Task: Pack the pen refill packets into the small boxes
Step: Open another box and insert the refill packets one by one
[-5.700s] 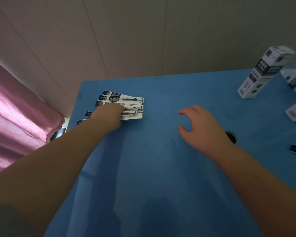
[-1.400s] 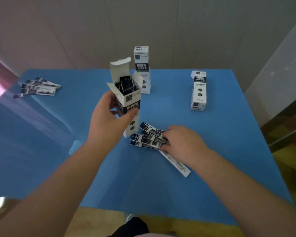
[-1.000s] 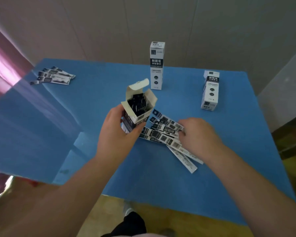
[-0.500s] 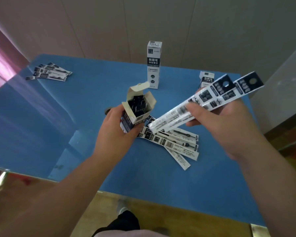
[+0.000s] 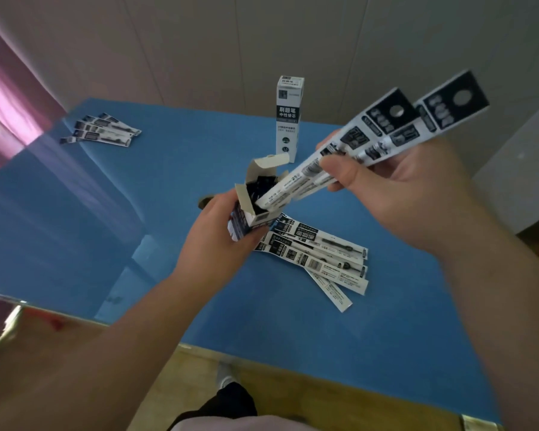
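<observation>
My left hand (image 5: 221, 244) grips a small open box (image 5: 255, 199) above the blue table (image 5: 137, 197); its top flap stands up and dark packet ends show inside. My right hand (image 5: 395, 188) pinches two long black-and-white refill packets (image 5: 383, 132), held slanted with their lower ends at the box's mouth. Several more refill packets (image 5: 321, 256) lie fanned on the table just below the box. Another fan of packets (image 5: 101, 130) lies at the far left corner.
A closed tall box (image 5: 288, 116) stands upright at the table's far side, beyond the open box. A pink curtain (image 5: 10, 98) hangs at the left. The table's near edge (image 5: 293, 356) runs above a yellow floor. A small dark hole (image 5: 204, 202) shows in the tabletop by my left thumb.
My right hand lifted two packets off the pile and has brought their lower ends down to the open box's mouth. My left hand keeps holding the box, tilted slightly toward the packets.
</observation>
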`<action>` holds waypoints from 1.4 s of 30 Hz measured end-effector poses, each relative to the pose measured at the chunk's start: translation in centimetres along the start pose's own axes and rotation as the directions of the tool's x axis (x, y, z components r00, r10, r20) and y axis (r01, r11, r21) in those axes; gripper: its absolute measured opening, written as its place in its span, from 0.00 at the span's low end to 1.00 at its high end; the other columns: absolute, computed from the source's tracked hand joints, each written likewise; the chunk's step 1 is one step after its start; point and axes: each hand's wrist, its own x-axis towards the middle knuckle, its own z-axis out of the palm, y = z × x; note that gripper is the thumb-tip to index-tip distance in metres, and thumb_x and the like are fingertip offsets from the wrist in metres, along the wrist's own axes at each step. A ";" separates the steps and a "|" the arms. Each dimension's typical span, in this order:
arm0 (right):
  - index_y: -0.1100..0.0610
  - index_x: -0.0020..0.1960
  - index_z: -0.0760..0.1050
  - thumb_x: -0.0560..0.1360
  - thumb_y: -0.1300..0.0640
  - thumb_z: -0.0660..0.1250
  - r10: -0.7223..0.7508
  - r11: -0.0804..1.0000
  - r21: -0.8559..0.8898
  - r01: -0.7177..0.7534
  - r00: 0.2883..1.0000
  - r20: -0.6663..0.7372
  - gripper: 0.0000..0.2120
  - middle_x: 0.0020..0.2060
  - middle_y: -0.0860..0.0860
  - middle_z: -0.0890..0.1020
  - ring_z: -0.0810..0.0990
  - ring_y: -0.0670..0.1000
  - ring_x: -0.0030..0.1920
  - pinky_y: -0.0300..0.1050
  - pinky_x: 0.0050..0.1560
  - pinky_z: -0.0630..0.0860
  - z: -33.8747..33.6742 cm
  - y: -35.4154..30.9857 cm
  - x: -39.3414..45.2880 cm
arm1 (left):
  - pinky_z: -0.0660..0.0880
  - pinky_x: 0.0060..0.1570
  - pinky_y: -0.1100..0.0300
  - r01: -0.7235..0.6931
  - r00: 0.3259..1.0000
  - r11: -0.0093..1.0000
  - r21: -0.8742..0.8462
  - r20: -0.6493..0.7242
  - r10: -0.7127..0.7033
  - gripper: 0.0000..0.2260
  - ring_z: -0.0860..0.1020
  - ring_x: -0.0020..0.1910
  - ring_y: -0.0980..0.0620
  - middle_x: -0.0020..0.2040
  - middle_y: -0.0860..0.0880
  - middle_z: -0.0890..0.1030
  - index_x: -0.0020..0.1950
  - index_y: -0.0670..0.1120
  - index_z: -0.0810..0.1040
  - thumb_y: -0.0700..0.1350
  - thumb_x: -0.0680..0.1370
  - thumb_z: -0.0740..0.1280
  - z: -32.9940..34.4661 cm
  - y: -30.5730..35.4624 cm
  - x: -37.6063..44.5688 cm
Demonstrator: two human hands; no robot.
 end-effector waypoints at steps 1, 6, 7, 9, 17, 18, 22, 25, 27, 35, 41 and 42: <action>0.46 0.49 0.81 0.77 0.46 0.69 -0.019 0.998 -0.060 0.020 1.000 0.015 0.05 0.39 0.48 0.85 0.85 0.48 0.38 0.50 0.41 0.82 -0.1 -0.3 0.3 | 0.67 0.50 0.71 -0.008 1.000 1.000 0.011 0.013 0.008 0.18 0.72 0.57 0.72 0.56 0.75 0.74 0.58 0.75 0.69 0.61 0.71 0.69 0.0 0.0 0.0; 0.46 0.43 0.82 0.77 0.43 0.66 -0.075 0.966 -0.239 0.095 0.993 0.090 0.10 0.33 0.55 0.83 0.82 0.58 0.34 0.55 0.33 0.75 -0.8 -1.1 1.5 | 0.71 0.53 0.67 -0.033 0.998 0.999 0.026 0.046 0.032 0.21 0.74 0.58 0.66 0.57 0.65 0.77 0.64 0.66 0.71 0.62 0.71 0.67 0.1 -0.1 0.2; 0.46 0.43 0.82 0.77 0.43 0.66 -0.074 0.964 -0.248 0.098 0.992 0.104 0.10 0.33 0.56 0.83 0.82 0.59 0.34 0.56 0.34 0.77 -0.8 -1.1 1.6 | 0.72 0.54 0.66 -0.039 0.998 0.999 0.026 0.051 0.038 0.21 0.75 0.58 0.65 0.57 0.66 0.76 0.64 0.66 0.71 0.63 0.71 0.67 0.1 0.0 0.2; 0.50 0.45 0.84 0.76 0.44 0.67 -0.071 0.963 -0.248 0.102 0.989 0.131 0.12 0.33 0.57 0.84 0.83 0.61 0.36 0.58 0.36 0.80 -0.7 -1.2 1.8 | 0.70 0.54 0.68 -0.052 0.997 0.998 0.024 0.058 0.050 0.21 0.75 0.58 0.65 0.59 0.68 0.75 0.63 0.67 0.70 0.63 0.71 0.67 0.1 0.1 0.2; 0.60 0.51 0.84 0.76 0.40 0.65 0.001 0.956 -0.278 0.097 0.943 0.334 0.23 0.45 0.56 0.86 0.84 0.58 0.47 0.57 0.47 0.80 0.4 -0.7 2.5 | 0.71 0.53 0.67 -0.074 0.994 0.997 0.024 0.088 0.072 0.18 0.75 0.58 0.62 0.57 0.66 0.75 0.61 0.66 0.72 0.63 0.72 0.67 0.0 0.3 0.3; 0.60 0.51 0.84 0.75 0.40 0.66 0.023 0.957 -0.279 0.083 0.934 0.357 0.23 0.45 0.57 0.86 0.84 0.59 0.47 0.58 0.47 0.79 0.7 -0.5 2.6 | 0.71 0.53 0.66 -0.073 0.993 0.997 0.024 0.095 0.070 0.18 0.75 0.58 0.62 0.56 0.65 0.75 0.61 0.65 0.73 0.63 0.72 0.67 0.0 0.3 0.3; 0.49 0.50 0.84 0.76 0.49 0.73 0.085 0.977 -0.213 0.004 0.910 0.406 0.06 0.43 0.44 0.85 0.83 0.45 0.46 0.48 0.49 0.79 2.0 0.1 2.7 | 0.71 0.52 0.66 -0.055 0.994 0.998 0.006 0.095 0.054 0.16 0.76 0.59 0.63 0.56 0.66 0.76 0.58 0.72 0.72 0.63 0.72 0.68 0.0 0.2 0.4; 0.44 0.49 0.82 0.74 0.49 0.75 0.126 0.979 -0.199 -0.044 0.897 0.424 0.05 0.42 0.40 0.83 0.80 0.38 0.45 0.35 0.44 0.72 3.2 0.9 2.4 | 0.71 0.53 0.64 -0.065 0.994 0.998 -0.004 0.087 0.065 0.17 0.76 0.59 0.63 0.57 0.69 0.75 0.58 0.75 0.70 0.62 0.72 0.69 -0.1 0.0 0.4; 0.41 0.50 0.81 0.72 0.49 0.76 0.099 0.987 -0.159 -0.033 0.899 0.427 0.09 0.42 0.38 0.82 0.80 0.36 0.45 0.29 0.42 0.70 3.4 1.0 2.2 | 0.72 0.53 0.64 -0.074 0.994 0.997 -0.004 0.082 0.074 0.17 0.76 0.59 0.62 0.57 0.69 0.75 0.58 0.75 0.70 0.62 0.72 0.69 0.0 0.0 0.4; 0.45 0.47 0.85 0.74 0.44 0.73 0.081 0.981 -0.190 -0.026 0.955 0.286 0.06 0.41 0.45 0.85 0.82 0.47 0.44 0.53 0.47 0.79 3.9 0.8 2.0 | 0.74 0.56 0.60 -0.081 0.993 0.996 0.020 0.086 0.079 0.18 0.76 0.58 0.62 0.56 0.65 0.76 0.62 0.65 0.74 0.61 0.73 0.68 0.1 -0.3 0.4; 0.45 0.48 0.84 0.75 0.43 0.70 0.172 0.884 -0.467 0.022 0.914 0.367 0.08 0.38 0.45 0.83 0.79 0.46 0.40 0.48 0.39 0.77 4.7 0.2 2.7 | 0.74 0.54 0.61 -0.086 0.994 0.996 0.023 0.072 0.084 0.16 0.75 0.58 0.63 0.56 0.69 0.75 0.59 0.68 0.72 0.62 0.72 0.67 0.1 0.2 0.3; 0.46 0.48 0.84 0.75 0.43 0.70 0.168 0.877 -0.480 0.022 0.922 0.350 0.08 0.37 0.44 0.83 0.79 0.45 0.39 0.46 0.35 0.74 4.4 0.0 2.8 | 0.75 0.57 0.58 -0.080 0.995 0.997 0.020 0.066 0.079 0.19 0.75 0.59 0.62 0.57 0.69 0.75 0.61 0.66 0.72 0.62 0.71 0.67 0.0 0.1 0.2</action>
